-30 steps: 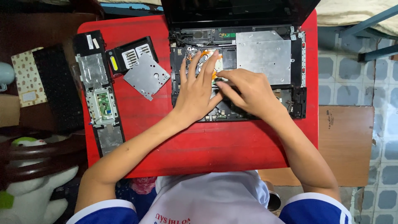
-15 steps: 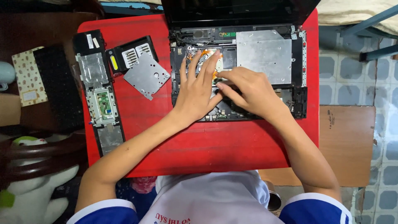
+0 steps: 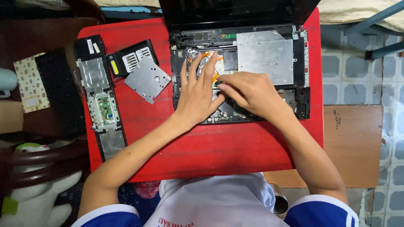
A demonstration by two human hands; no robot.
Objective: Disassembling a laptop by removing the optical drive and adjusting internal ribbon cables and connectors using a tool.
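Two hands on opened laptop chassis [image 3: 269, 63], red counter [image 3: 210, 147]: left hand [image 3: 198, 92] flat, fingers spread, pointing far; right hand [image 3: 252, 94] curled, grip narrow, pinching something too small to tell.

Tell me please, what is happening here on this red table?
A person is working inside an opened laptop that lies on a red table. The left hand rests flat on the exposed parts inside, fingers spread. The right hand is curled beside it, fingertips pressed into the same area; whether it grips anything cannot be seen. To the left lie removed parts: a long palm-rest panel, a black vented cover and a grey metal plate.
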